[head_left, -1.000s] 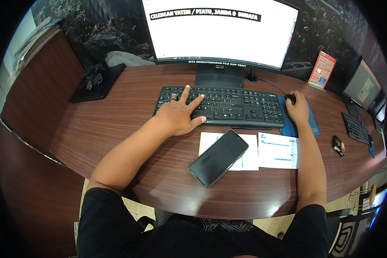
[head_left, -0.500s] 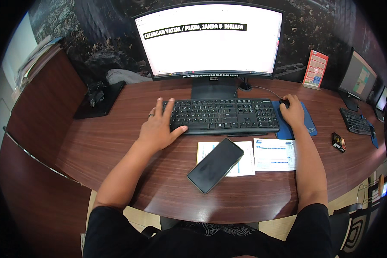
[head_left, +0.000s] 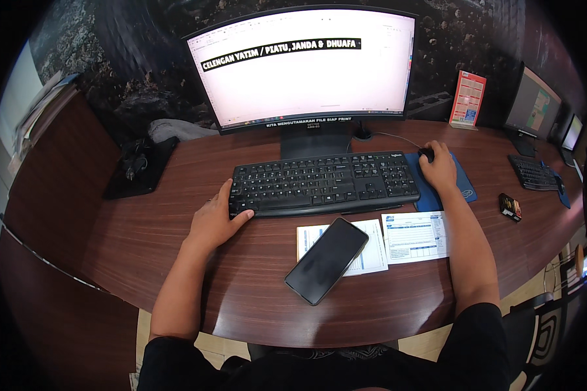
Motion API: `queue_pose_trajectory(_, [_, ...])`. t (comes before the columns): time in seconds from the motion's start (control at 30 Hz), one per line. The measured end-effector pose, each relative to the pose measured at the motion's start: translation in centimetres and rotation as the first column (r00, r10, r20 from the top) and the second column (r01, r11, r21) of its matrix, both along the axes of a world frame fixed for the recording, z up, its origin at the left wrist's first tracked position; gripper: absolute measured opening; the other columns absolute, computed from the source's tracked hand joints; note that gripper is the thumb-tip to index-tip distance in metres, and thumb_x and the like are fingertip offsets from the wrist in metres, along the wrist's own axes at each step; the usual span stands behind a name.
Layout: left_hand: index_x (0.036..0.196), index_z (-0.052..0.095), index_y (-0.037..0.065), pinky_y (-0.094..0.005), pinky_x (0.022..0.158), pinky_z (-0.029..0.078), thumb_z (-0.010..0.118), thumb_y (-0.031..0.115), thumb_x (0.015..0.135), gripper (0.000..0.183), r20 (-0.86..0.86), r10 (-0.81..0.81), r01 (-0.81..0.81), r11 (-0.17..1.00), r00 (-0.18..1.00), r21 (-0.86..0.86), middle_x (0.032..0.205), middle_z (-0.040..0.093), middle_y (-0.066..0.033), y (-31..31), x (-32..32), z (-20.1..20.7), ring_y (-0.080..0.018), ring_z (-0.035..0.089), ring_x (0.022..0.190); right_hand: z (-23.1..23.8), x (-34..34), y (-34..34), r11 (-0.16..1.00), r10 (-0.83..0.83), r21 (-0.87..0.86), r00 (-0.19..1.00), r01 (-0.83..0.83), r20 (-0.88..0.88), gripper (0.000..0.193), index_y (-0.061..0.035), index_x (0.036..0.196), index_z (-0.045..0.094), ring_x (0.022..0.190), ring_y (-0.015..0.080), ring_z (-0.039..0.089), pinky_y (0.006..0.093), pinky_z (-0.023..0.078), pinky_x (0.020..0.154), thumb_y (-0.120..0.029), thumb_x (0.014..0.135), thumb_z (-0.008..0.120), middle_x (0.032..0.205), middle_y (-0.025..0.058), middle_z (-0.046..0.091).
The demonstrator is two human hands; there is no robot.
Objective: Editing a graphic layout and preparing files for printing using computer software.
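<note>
My left hand (head_left: pixel 214 218) rests at the left end of a black keyboard (head_left: pixel 326 186). Its thumb lies at the lower left corner of the keyboard and the index finger runs along the side edge, thumb and finger apart; the other fingers are partly hidden. On a blue mouse pad (head_left: pixel 462 186), my right hand (head_left: pixel 441 168) is curled over a black computer mouse (head_left: pixel 426 154), mostly covered by the fingers. Beyond the keyboard, a curved monitor (head_left: pixel 306 85) displays a black banner with white lettering on a white page.
A dark phone (head_left: pixel 327 260) lies slantwise on printed papers (head_left: pixel 372 260), with a printed form (head_left: pixel 414 238) beside them. At right are a small black box (head_left: pixel 510 207), a red desk calendar (head_left: pixel 467 99), and another keyboard (head_left: pixel 535 174). A wooden partition (head_left: pixel 55 150) rises at left.
My left hand has drawn back from over the keyboard's left keys to its left edge. My right hand stays on the mouse. The view has tilted slightly.
</note>
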State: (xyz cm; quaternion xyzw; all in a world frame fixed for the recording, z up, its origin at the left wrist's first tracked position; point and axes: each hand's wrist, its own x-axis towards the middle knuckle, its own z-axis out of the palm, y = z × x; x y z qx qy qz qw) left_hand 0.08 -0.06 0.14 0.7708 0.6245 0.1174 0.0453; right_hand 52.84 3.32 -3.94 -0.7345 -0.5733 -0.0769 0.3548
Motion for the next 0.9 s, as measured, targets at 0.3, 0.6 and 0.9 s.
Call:
queue_pose_trajectory(0.3, [0.146,0.044,0.005,-0.0473,0.1,0.051,0.075,0.045,0.088,0.077,-0.024,-0.025,0.028,0.991,0.999,0.128,0.143,0.055,-0.0174,-0.3,0.3,0.2,-0.0391,0.06,0.124,-0.2,0.1,0.4,1.0,-0.021,0.0,1.0,0.021,0.005,0.039,-0.0046,0.117,0.062,0.115,0.0379,0.062,0.0465,0.05,0.097,-0.021,0.083,0.067,0.122,0.0166,0.063])
queue_pose_trajectory(0.6, [0.131,0.053,0.003,-0.0471,0.103,0.049,0.075,0.025,0.088,0.053,0.01,-0.182,0.177,0.966,0.983,0.187,0.151,0.044,-0.0207,-1.4,2.4,-0.4,-0.0423,0.055,0.128,-0.1,0.1,-0.3,0.999,-0.043,-0.005,0.999,0.043,0.011,0.039,-0.0061,0.119,0.062,0.114,0.0376,0.063,0.0477,0.05,0.097,-0.022,0.083,0.067,0.121,0.0158,0.064])
queue_pose_trajectory(0.9, [0.128,0.053,0.001,-0.0495,0.102,0.049,0.056,-0.002,0.081,0.047,0.061,-0.197,0.173,0.946,0.979,0.276,0.154,0.041,-0.0232,0.0,1.5,-1.0,-0.0442,0.057,0.124,-0.4,0.7,0.6,1.0,0.014,-0.003,0.999,-0.014,0.039,0.039,-0.0076,0.12,0.061,0.114,0.04,0.062,0.0473,0.05,0.095,-0.024,0.085,0.067,0.123,0.0172,0.064])
